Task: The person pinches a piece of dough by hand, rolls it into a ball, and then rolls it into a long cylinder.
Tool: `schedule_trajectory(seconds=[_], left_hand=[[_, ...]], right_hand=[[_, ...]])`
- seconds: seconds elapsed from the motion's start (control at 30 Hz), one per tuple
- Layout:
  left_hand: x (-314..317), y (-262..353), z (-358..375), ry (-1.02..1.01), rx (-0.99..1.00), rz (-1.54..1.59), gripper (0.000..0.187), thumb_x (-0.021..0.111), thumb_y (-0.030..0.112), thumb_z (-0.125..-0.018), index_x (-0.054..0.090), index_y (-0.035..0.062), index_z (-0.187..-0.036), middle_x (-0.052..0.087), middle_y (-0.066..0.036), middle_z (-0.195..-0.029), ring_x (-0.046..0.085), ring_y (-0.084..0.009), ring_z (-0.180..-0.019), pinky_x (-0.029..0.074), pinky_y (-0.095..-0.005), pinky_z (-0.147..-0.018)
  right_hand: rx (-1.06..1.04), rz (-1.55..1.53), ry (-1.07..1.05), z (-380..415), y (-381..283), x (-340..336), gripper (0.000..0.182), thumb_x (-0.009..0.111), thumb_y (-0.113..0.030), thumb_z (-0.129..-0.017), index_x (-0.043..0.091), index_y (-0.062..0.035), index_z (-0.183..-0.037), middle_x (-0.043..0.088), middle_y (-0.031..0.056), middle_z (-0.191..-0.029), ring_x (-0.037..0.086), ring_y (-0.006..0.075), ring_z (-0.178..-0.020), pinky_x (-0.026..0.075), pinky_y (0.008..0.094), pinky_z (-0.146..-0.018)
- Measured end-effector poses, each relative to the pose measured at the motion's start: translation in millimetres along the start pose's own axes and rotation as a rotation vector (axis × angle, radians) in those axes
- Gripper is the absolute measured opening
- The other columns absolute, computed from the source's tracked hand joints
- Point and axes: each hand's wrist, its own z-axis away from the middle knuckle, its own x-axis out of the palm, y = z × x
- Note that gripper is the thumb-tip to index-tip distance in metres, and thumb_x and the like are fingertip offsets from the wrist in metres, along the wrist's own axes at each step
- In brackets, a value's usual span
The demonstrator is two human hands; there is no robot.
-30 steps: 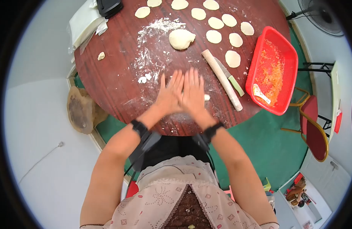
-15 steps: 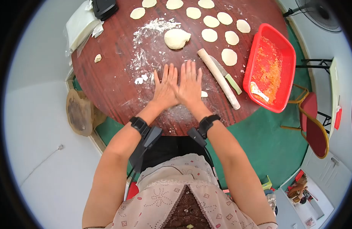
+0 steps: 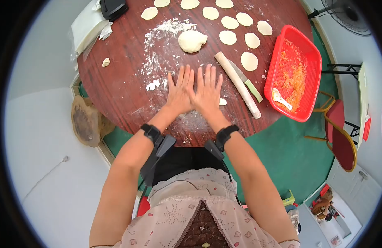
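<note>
Side by side, my left hand (image 3: 180,93) and my right hand (image 3: 207,91) lie palm down, fingers stretched out, thumbs meeting. A pale end of dough (image 3: 222,101) sticks out from under my right hand; the rest is hidden beneath the palms. Beyond my fingertips sits a larger lump of dough (image 3: 192,41). To the right of my right hand, a floury rolling pin (image 3: 237,85) rests against a knife with a green handle (image 3: 253,91). Loose flour (image 3: 158,49) is scattered ahead of my left hand.
Several flat dough rounds (image 3: 249,61) lie across the far side of the round wooden table (image 3: 116,91). At right stands a red basket (image 3: 268,89) of shredded orange filling with a white spoon (image 3: 282,99). A dough scrap (image 3: 106,62) lies at left, near a plastic-wrapped white stack (image 3: 85,31).
Both hands have shifted very slightly forward over the dough, and the right fingers are spread a little wider. Everything else on the table stays in place.
</note>
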Motion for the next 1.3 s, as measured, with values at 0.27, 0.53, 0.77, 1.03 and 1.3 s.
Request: schedule_trajectory(seconds=[0.27,0.53,0.77,1.03,1.3], left_hand=[[-9,34,113,-0.312,0.177,0.217,0.111,0.057,0.071,-0.056,0.031,-0.0061,-0.132,0.025,-0.023,-0.14,0.018,-0.037,-0.133,0.004,-0.0633,-0.101],[-2,6,17,-0.027,-0.011,0.087,0.109,0.062,0.065,-0.057,0.028,-0.0062,-0.133,0.023,-0.021,-0.141,0.017,-0.0351,-0.133,0.005,-0.0647,-0.099],[-18,26,81,-0.323,0.129,0.176,0.11,0.06,0.068,-0.056,0.03,-0.0062,-0.131,0.023,-0.022,-0.141,0.018,-0.035,-0.132,0.007,-0.0652,-0.099],[-7,13,16,-0.066,-0.006,0.106,0.114,0.062,0.068,-0.055,0.026,-0.0071,-0.132,0.019,-0.023,-0.142,0.013,-0.0357,-0.134,0.006,-0.0643,-0.1],[-38,-16,36,-0.262,-0.109,0.217,0.125,0.075,0.057,-0.049,0.012,-0.007,-0.137,0.008,-0.025,-0.144,0.001,-0.0396,-0.135,-0.003,-0.0586,-0.103]], right_hand=[[-0.156,-0.168,-0.415,125,1,-31,0.076,0.042,-0.053,-0.082,0.032,0.0052,-0.131,0.029,0.0245,-0.137,0.023,0.0363,-0.13,0.014,0.0535,-0.104],[-0.136,-0.042,-0.124,23,22,-12,0.073,0.047,-0.051,-0.081,0.034,0.0,-0.132,0.028,0.022,-0.139,0.023,0.0349,-0.131,0.014,0.0528,-0.105],[-0.059,-0.132,-0.239,112,21,-28,0.078,0.05,-0.053,-0.077,0.035,0.003,-0.13,0.028,0.0243,-0.138,0.024,0.0381,-0.129,0.016,0.0546,-0.103],[-0.017,-0.072,-0.08,35,40,-14,0.07,0.052,-0.044,-0.081,0.033,0.0015,-0.132,0.024,0.0247,-0.139,0.019,0.0376,-0.131,0.015,0.0502,-0.105],[0.078,-0.117,0.035,7,32,-34,0.065,0.051,-0.039,-0.084,0.032,0.0003,-0.132,0.024,0.0243,-0.139,0.018,0.038,-0.131,0.013,0.0505,-0.105]])
